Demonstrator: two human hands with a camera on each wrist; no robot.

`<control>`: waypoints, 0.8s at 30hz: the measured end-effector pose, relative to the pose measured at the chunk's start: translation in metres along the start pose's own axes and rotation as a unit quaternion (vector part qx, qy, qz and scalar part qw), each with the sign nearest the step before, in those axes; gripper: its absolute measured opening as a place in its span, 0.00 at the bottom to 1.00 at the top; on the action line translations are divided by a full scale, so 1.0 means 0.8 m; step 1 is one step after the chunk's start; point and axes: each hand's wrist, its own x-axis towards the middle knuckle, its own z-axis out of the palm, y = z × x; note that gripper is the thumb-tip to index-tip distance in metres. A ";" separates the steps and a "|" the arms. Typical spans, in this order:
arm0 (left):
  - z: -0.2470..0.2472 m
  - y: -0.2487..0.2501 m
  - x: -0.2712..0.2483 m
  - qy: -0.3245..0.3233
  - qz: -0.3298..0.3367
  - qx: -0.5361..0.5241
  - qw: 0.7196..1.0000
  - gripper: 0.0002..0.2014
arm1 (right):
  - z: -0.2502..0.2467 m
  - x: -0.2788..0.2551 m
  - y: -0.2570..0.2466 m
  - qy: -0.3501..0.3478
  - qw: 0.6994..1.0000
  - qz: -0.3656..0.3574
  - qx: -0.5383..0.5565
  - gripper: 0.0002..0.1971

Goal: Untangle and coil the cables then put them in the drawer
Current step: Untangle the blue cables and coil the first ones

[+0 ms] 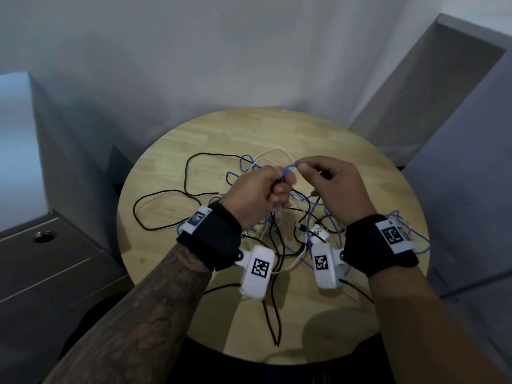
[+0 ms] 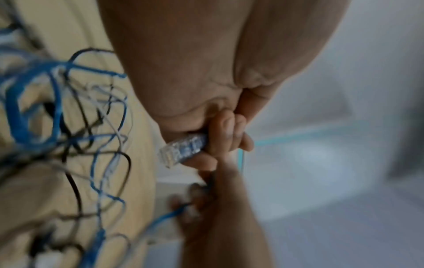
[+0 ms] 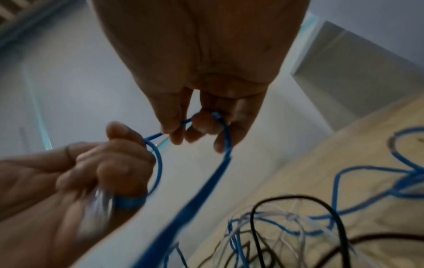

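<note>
Above the round bench (image 1: pixel 166 253), the left hand (image 1: pixel 257 192) is gripping the blue cable (image 3: pixel 215 179) near its clear plug (image 2: pixel 181 149); the right hand (image 1: pixel 332 187), just beside, is pinching the same cable's short loop, which is trailing down into the tangle (image 1: pixel 291 217) beneath both.

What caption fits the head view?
Both hands hold one blue cable above tangled cables on a round wooden table.

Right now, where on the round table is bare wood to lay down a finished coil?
The far arc of the round table, between the wall-side edge and the cable tangle, is bare. So is the near right, around. The middle, under the left hand and right hand, is crowded.
</note>
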 end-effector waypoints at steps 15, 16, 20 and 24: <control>-0.063 0.016 0.009 0.170 0.181 -0.102 0.963 0.08 | 0.031 -0.024 -0.038 -0.139 0.980 -0.039 -0.134 0.13; -0.061 0.015 0.009 0.171 0.185 -0.061 0.966 0.07 | 0.026 -0.022 -0.041 -0.131 0.982 -0.043 -0.129 0.11; -0.041 0.005 0.004 0.133 0.151 0.207 0.957 0.09 | 0.014 -0.016 -0.045 -0.075 0.988 -0.068 -0.120 0.03; -0.017 0.000 -0.003 0.049 0.062 0.203 0.976 0.18 | 0.002 0.004 -0.028 0.056 0.987 -0.081 -0.127 0.04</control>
